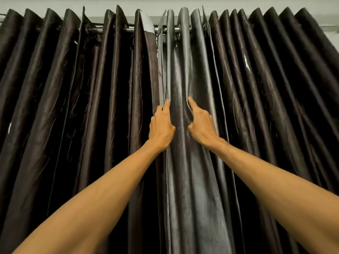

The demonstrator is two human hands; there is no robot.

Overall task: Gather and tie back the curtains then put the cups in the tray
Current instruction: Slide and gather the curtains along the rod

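Observation:
Two closed curtains hang from a metal rod point(177, 29): a dark brown curtain point(73, 107) on the left and a grey-black curtain point(183, 180) whose inner edge meets it at the middle. My left hand point(161, 126) rests on that inner edge, index finger straight along the seam and thumb against the fabric. My right hand point(201, 125) is a palm's width to the right on the same grey curtain, and it pinches a fold between index finger and thumb, so the cloth creases there. Its other fingers are hidden. No cups or tray are in view.
The curtains fill the whole view from side to side. A pale wall point(328, 26) shows above the rod and at the upper right. Both of my forearms reach up from the lower corners.

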